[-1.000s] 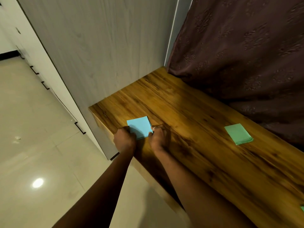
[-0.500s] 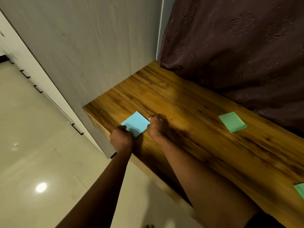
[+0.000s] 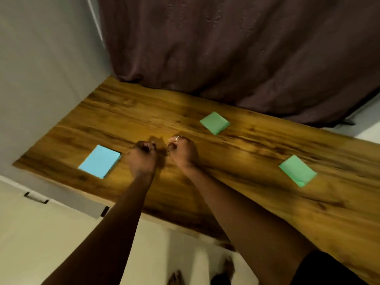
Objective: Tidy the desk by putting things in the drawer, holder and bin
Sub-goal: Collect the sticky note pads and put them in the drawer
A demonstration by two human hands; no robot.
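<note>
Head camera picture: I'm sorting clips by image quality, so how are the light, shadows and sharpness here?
Head view: dim, warm light with a bright patch on the desk around both hands; the left hand and right hand cast dark shadows just beyond the knuckles; wide-angle bending curves the desk edge; feet at the bottom are smeared; the blue pad stays fairly crisp.

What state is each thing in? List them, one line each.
blue note pad: flat on the desk, left of the hands, untouched.
far green note pad: flat near the curtain, untouched.
near green note pad: flat, to the right, untouched.
left hand: fingers curled, holding nothing visible.
right hand: fingers curled, ring on one finger, holding nothing visible.
curtain: drawn, hem resting on the desk.
</note>
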